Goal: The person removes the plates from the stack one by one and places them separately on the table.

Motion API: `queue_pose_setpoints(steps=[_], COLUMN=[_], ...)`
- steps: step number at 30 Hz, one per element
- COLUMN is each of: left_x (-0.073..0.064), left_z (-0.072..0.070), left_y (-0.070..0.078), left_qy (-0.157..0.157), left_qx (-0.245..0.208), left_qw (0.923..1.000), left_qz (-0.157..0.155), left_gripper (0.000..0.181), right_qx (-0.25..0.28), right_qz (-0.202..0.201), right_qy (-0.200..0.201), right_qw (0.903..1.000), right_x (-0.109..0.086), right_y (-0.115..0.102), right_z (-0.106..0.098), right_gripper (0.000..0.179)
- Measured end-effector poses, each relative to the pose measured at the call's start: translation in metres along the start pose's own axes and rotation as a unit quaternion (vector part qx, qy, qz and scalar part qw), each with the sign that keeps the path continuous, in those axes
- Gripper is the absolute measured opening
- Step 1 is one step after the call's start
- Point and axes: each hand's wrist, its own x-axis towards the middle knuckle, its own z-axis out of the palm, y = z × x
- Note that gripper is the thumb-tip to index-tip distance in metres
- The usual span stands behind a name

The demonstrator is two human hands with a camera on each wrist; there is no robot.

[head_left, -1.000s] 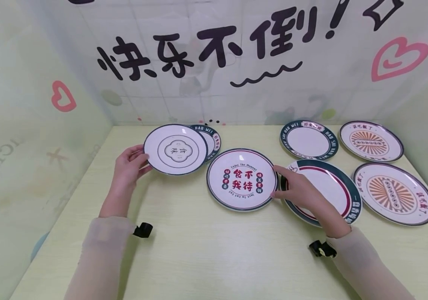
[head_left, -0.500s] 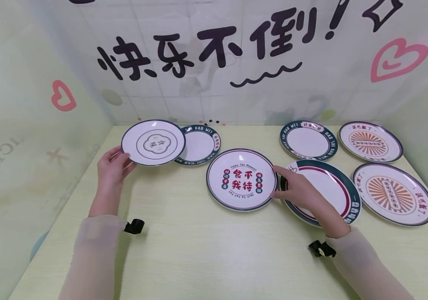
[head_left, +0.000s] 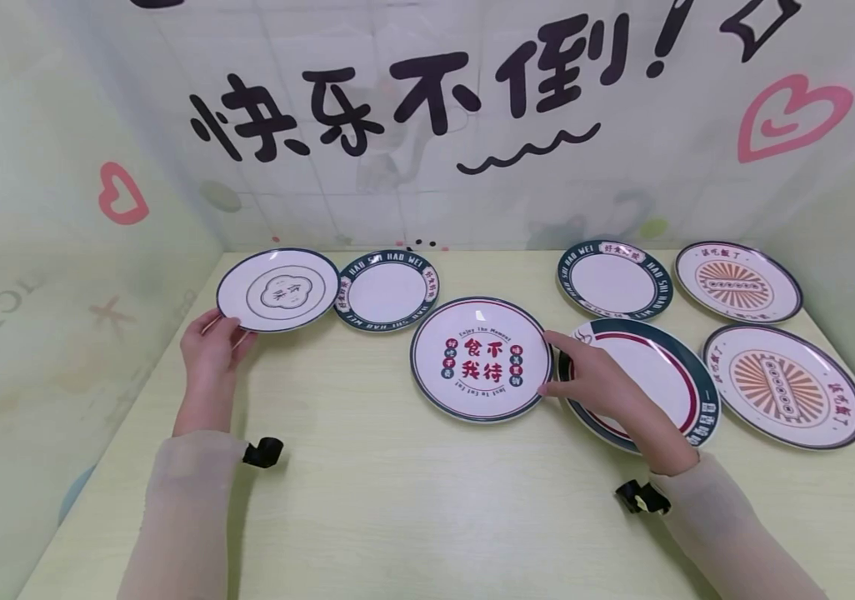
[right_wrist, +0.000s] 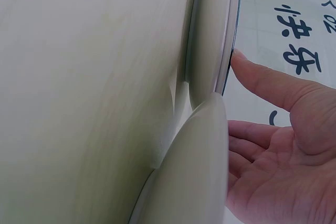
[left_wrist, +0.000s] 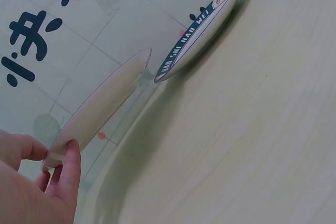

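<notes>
In the head view my left hand [head_left: 212, 354] pinches the near left rim of a white plate [head_left: 303, 287] with a blue edge and a grey flower-shaped emblem. The left wrist view shows this plate [left_wrist: 105, 95] raised off the table, thumb and fingers on opposite faces of its rim. My right hand [head_left: 596, 375] touches the right rim of a white plate with red characters [head_left: 465, 398], thumb and forefinger spread along the edge. Its other fingers [right_wrist: 252, 135] extend loosely in the right wrist view. That hand reaches over a larger plate with a green rim and red ring [head_left: 648, 367].
A small green-rimmed plate [head_left: 390, 292] lies right of the lifted plate. Another green-rimmed plate [head_left: 615, 283] is at the back right, beside two plates with orange sunbursts, one far [head_left: 765, 292] and one near [head_left: 817, 417]. Printed walls enclose the pale table [head_left: 412, 508].
My left hand has carried the flower-emblem plate leftward, then lowered it slightly, uncovering the small green-rimmed plate. My right hand and the red-character plate have stayed in place.
</notes>
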Motion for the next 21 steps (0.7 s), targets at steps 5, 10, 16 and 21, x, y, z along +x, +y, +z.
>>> queue_pose_setpoints(steps=[5, 10, 16, 21], left_x=[0.005, 0.009, 0.014, 0.019], left_z=[-0.003, -0.004, -0.004, -0.005], left_y=[-0.001, -0.002, -0.004, -0.007], left_qy=[0.019, 0.033, 0.049, 0.054], left_qx=[-0.01, -0.017, -0.011, -0.012], left_qw=[0.9997, 0.9992, 0.9986, 0.9981], left_qz=[-0.011, -0.013, -0.016, -0.027], left_gripper=[0.045, 0.038, 0.034, 0.042], right_qx=[-0.001, -0.001, 0.0, 0.001], right_qz=[0.001, 0.004, 0.005, 0.008], right_qy=[-0.001, -0.003, -0.002, -0.004], right_qw=[1.0, 1.0, 1.0, 1.0], right_x=[0.0, 0.0, 0.0, 0.0], right_y=[0.0, 0.0, 0.0, 0.0], right_z=[0.0, 0.0, 0.0, -0.001], right_gripper=[0.08, 0.08, 0.081, 0.081])
